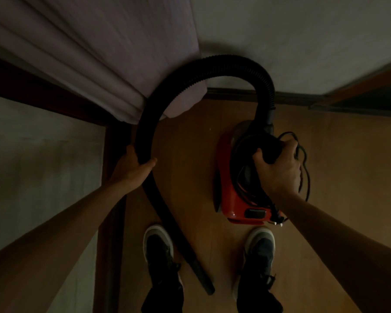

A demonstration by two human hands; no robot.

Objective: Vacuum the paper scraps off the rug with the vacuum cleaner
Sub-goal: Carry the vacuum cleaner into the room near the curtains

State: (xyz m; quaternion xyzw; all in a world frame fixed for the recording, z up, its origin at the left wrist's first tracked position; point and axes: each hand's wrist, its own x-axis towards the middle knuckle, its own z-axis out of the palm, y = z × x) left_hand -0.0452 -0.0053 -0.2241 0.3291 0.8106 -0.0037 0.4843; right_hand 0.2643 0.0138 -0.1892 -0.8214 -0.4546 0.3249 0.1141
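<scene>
Left hand (133,164) grips the black ribbed hose (190,73); right hand (280,166) seemingly clasps the red canister vacuum cleaner's (230,199) dark handle.

curtain (104,53) crowding left, bare floor (194,154) between hose (212,66) and vacuum (233,199)

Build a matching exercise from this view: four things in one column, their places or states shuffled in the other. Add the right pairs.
1 hose
2 vacuum cleaner
3 nozzle
4 curtain

A between the shoes
B gripped by the left hand
C hanging at upper left
D top gripped by the right hand

Pairs: 1-B, 2-D, 3-A, 4-C
</scene>
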